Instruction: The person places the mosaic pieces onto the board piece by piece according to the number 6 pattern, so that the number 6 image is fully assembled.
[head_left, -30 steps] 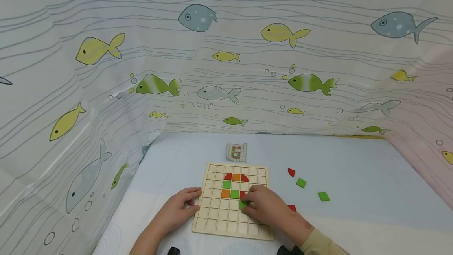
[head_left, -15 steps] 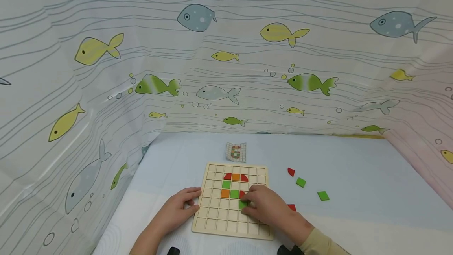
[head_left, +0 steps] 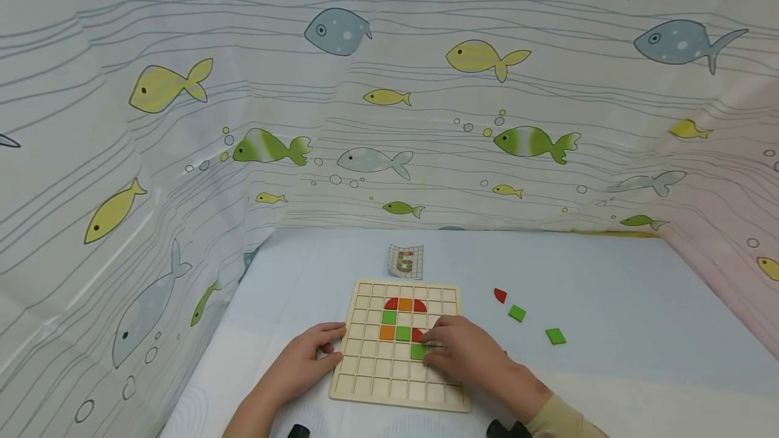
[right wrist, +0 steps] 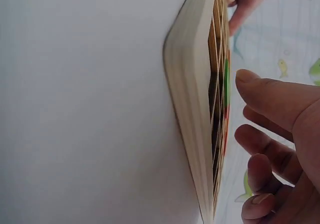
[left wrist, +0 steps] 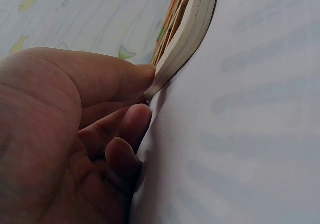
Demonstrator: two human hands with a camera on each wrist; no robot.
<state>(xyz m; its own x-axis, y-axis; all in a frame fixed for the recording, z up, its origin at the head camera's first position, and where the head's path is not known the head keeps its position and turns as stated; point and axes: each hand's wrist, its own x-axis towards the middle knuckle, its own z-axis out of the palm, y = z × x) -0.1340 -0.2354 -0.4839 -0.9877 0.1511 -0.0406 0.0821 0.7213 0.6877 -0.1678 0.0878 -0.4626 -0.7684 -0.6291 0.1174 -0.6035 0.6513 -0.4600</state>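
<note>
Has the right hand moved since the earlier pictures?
Yes, the right hand shifted slightly rightward relative to the board, uncovering more of the lowest green tile.

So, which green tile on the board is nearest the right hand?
In the head view, the lowest green tile, below a red piece; the board's other two green tiles sit higher, further from the right hand.

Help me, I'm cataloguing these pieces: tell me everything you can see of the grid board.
The grid board is pale and looks wooden, with a thick edge, rounded corners and thin dividers forming rows of square cells. It lies flat on a whitish surface. Eight red, orange and green tiles are visible on it; many cells are bare. The left hand touches its left edge; the right hand is over its right side, hiding some cells.
</note>
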